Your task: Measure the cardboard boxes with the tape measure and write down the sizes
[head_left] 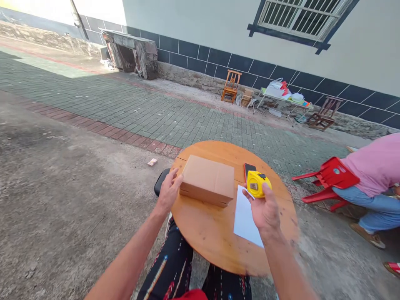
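green paving (156, 114) and a pale wall (193, 25) with dark tiles lie beyond my round wooden table (215, 252); to my right, someone in a pink top (375, 166) sits on a red chair (339, 173).

from the head view, my left hand (168, 189) is half open, fingers loosely spread at the left end of a cardboard box (208, 177); i can't tell whether they press on it or sit just beside it. my right hand (265, 212) is closed around a yellow tape measure (256, 183), lifted above the table to the right of the box, with a sheet of white paper (245, 221) below it and a phone (249, 168) partly hidden behind it. i see no blade drawn out.

i judge the step in hand to be holding the tape ready while minding the box; a next move with it would call for a free finger and thumb at the blade's end.

the box lies flat, its long axis running left to right, the right end slanting a little towards me. the tape measure is compact, its broad side turned to me, with hardly any long axis.
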Available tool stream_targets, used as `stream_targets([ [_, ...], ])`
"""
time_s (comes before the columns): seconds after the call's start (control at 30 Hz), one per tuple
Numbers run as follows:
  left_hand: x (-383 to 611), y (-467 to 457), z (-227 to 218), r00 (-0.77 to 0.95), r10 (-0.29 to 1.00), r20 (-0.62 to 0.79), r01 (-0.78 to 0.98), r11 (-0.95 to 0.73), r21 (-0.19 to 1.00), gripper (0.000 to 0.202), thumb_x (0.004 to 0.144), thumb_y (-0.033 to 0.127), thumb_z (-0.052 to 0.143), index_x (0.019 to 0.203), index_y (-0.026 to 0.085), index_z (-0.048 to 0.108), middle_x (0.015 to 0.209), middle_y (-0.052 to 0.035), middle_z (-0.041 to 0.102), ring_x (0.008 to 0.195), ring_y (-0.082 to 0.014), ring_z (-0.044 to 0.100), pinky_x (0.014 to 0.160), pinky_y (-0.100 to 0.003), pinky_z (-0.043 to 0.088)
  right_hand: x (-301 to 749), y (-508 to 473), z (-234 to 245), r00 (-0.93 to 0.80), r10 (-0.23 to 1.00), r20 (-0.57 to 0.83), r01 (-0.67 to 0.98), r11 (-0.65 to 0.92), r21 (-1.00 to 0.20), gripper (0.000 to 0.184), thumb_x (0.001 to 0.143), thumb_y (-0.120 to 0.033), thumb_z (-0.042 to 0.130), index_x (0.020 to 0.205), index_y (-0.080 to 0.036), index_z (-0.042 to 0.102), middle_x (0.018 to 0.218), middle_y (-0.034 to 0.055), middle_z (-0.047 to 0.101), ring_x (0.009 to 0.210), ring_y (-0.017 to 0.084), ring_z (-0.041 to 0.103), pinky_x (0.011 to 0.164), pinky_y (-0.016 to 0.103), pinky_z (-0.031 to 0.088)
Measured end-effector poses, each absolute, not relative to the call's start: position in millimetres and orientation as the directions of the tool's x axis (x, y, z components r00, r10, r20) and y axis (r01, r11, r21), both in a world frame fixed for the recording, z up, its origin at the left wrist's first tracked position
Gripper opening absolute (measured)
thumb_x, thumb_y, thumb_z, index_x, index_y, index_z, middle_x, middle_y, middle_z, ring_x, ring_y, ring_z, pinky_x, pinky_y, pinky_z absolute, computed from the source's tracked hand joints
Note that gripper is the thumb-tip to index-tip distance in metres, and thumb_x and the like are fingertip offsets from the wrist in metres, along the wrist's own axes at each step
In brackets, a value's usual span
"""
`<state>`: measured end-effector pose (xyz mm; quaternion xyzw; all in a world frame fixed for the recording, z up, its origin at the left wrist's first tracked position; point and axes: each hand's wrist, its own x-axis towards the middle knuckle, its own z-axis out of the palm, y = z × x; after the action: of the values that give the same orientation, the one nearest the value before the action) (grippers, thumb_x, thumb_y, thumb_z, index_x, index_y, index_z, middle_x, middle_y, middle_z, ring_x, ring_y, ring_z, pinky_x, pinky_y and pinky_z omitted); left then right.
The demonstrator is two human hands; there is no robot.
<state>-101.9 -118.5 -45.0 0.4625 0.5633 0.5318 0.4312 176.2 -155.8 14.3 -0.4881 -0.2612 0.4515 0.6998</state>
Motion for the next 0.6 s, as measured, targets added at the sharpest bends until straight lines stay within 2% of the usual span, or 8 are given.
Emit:
stream_targets([
  [0.13,-86.9,-100.4,-33.9,-0.079,0.996,0.049,0.022,-0.048,0.999,0.047,0.09,0.047,0.051,0.123,0.016,0.064,0.129,-0.0096,0.065,0.122,-0.0277,0.057,0.103,-0.039,0.045,163.7,-144.1,-1.9,0.469,0.874,-0.126,-0.411,0.09,-0.907,0.042,0.073,-0.048,0.073,0.105,-0.023,0.067,0.096,-0.0002,0.072,0.089,0.018,0.069,0.073,0.033,0.058],
  [0.2,-81.7,-106.0,-34.0,-0.043,0.997,0.07,0.008,-0.069,0.998,0.046,0.089,0.045,0.052,0.124,0.017,0.064,0.129,-0.008,0.066,0.119,-0.027,0.059,0.099,-0.038,0.048,160.8,-146.1,-5.4,0.451,0.882,-0.138,-0.459,0.096,-0.883,0.04,0.074,-0.046,0.073,0.106,-0.022,0.068,0.094,0.0001,0.073,0.088,0.019,0.069,0.075,0.033,0.058],
  [0.37,-83.5,-146.3,-67.5,-0.052,0.988,0.146,0.003,-0.146,0.989,0.057,0.087,0.042,0.056,0.137,0.015,0.053,0.137,-0.0121,0.06,0.127,-0.0269,0.055,0.106,-0.039,0.044,178.2,-181.1,-11.9,0.43,0.895,-0.12,-0.604,0.187,-0.775,0.036,0.081,-0.049,0.065,0.108,-0.025,0.069,0.1,0.0013,0.075,0.092,0.022,0.072,0.092,0.048,0.055],
  [0.5,-86.2,-181.5,-105.0,-0.105,0.991,0.084,0.07,-0.077,0.995,0.057,0.085,0.042,0.061,0.136,0.018,0.053,0.137,-0.012,0.06,0.128,-0.0283,0.054,0.109,-0.043,0.042,192.5,-210.1,-33.1,0.462,0.871,-0.169,-0.653,0.205,-0.729,0.031,0.085,-0.051,0.061,0.108,-0.032,0.069,0.101,-0.0017,0.075,0.093,0.024,0.072,0.094,0.056,0.053],
  [0.6,-82.2,-193.5,-114.0,-0.114,0.992,0.048,0.057,-0.041,0.998,0.061,0.083,0.043,0.063,0.137,0.019,0.052,0.137,-0.0121,0.06,0.128,-0.0286,0.055,0.109,-0.044,0.041,192.4,-219.7,-48.3,0.462,0.868,-0.179,-0.641,0.188,-0.744,0.032,0.087,-0.051,0.06,0.11,-0.031,0.069,0.104,-0.001,0.075,0.094,0.023,0.071,0.094,0.055,0.054],
])
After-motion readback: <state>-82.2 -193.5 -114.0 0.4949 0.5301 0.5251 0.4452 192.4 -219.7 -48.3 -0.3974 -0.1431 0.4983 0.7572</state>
